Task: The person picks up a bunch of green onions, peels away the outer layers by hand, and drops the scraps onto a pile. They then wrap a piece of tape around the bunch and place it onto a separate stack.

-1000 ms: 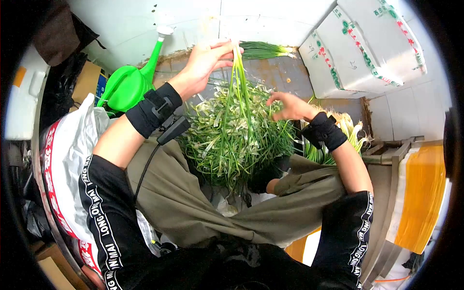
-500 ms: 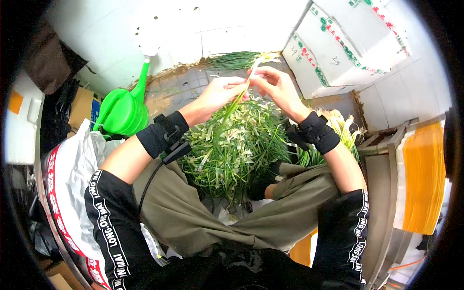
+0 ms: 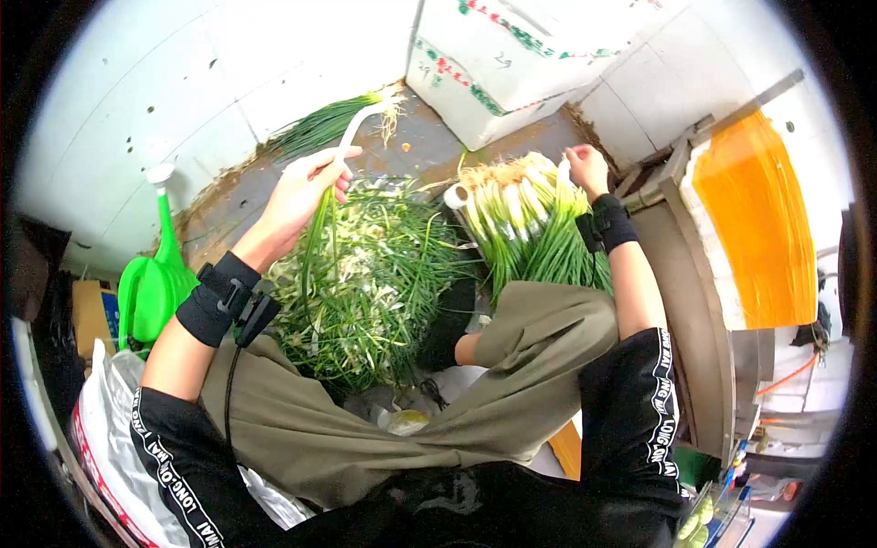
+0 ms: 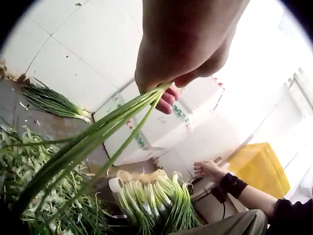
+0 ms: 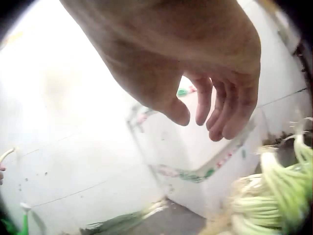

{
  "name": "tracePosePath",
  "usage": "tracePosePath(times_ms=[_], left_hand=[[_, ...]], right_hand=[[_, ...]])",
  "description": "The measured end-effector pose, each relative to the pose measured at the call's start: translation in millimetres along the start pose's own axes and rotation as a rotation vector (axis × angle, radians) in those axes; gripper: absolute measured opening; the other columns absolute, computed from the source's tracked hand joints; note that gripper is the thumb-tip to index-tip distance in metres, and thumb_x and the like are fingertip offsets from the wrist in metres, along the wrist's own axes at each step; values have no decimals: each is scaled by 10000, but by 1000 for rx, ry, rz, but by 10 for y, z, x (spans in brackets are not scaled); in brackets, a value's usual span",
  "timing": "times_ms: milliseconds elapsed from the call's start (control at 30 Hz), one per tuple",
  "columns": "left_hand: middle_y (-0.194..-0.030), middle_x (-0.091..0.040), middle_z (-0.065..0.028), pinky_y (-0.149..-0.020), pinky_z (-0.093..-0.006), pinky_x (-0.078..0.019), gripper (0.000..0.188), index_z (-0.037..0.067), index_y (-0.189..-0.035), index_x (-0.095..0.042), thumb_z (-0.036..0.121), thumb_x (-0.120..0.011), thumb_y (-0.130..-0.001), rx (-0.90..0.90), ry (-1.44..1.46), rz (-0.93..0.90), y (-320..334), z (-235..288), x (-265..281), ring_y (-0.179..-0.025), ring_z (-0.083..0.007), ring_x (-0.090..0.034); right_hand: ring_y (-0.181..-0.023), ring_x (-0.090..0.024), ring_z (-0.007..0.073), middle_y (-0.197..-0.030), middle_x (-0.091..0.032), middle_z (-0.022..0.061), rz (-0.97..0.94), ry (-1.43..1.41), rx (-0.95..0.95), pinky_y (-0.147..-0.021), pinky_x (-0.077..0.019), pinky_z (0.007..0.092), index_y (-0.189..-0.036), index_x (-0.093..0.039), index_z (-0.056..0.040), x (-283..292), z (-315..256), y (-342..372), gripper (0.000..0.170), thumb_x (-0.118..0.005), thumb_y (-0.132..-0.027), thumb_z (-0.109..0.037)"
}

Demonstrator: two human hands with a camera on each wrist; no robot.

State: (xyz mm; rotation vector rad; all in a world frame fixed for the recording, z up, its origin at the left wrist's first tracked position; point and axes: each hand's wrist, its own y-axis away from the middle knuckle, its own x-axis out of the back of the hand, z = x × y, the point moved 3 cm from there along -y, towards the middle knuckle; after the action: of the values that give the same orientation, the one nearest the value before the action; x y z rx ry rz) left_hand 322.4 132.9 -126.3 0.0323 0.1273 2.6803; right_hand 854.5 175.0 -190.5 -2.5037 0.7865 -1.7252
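Observation:
My left hand (image 3: 301,192) grips a green onion (image 3: 358,125) near its white stalk, root end up. Its long green leaves (image 4: 98,125) trail below the hand in the left wrist view. Under it spreads a large heap of trimmed leaves and peelings (image 3: 365,274) between the legs. My right hand (image 3: 588,170) hovers at the far right end of a row of cleaned green onions (image 3: 525,215). In the right wrist view its thumb and fingers (image 5: 180,112) are loosely bent and apart, with nothing between them.
A white roll (image 3: 457,195) stands at the row's left end. By the wall lies another bunch of green onions (image 3: 324,123). White boxes (image 3: 493,73) stand at the back, a green watering can (image 3: 151,292) at left, and a metal frame with a yellow panel (image 3: 754,219) at right.
Both hands were together at the green onion half a second ago. The right hand has let go and moved right to the row; the left keeps the onion. The head view has turned right.

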Motion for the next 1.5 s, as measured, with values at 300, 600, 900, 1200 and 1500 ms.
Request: tracePosePath(times_ms=[300, 600, 900, 1200, 1500], left_hand=[[-848, -566, -8, -756, -272, -474, 329, 13, -1308, -543, 169, -420, -1045, 51, 103, -23, -320, 21, -621, -807, -112, -545], [-885, -525, -2, -808, -297, -451, 383, -13, -1348, -504, 193, -441, -1031, 150, 216, -82, -412, -44, -772, -837, -118, -516], [-919, -593, -41, -824, -303, -476, 336, -25, -1286, -525, 176, -437, -1032, 158, 233, -108, -502, -160, -861, -880, -149, -579], [-1233, -616, -202, -994, -362, -489, 328, -29, -1261, -470, 223, -414, -1058, -120, 257, -167, -705, -30, -1126, -1151, -253, -612], [-1128, -637, -88, -931, -272, -479, 312, -4, -1298, -498, 189, -423, -1065, -337, 127, 3, -555, 155, -1134, -1038, -130, -616]], right_hand=[[-879, -688, 310, -912, -713, 173, -106, 102, -156, -805, -531, 402, -976, -698, -30, -78, 1190, 411, 380, -710, -833, -381], [-914, -628, 259, -948, -659, 130, -71, -41, -432, -814, -505, 363, -1010, -557, -39, -358, 1521, 259, 386, -758, -806, -297], [-690, -512, 35, -852, -620, -67, -464, -1007, -376, -638, -419, 205, -1082, -698, -66, 45, 967, 231, 189, -634, -931, -160], [-860, -542, 44, -1052, -662, -8, -721, -907, 251, -758, -433, 216, -1220, -632, -10, 747, -1533, 705, 317, -589, -977, -209], [-787, -595, 93, -988, -656, 54, -691, -1260, 221, -726, -501, 258, -1200, -555, 23, 490, -2553, 1020, 326, -645, -940, -152]])
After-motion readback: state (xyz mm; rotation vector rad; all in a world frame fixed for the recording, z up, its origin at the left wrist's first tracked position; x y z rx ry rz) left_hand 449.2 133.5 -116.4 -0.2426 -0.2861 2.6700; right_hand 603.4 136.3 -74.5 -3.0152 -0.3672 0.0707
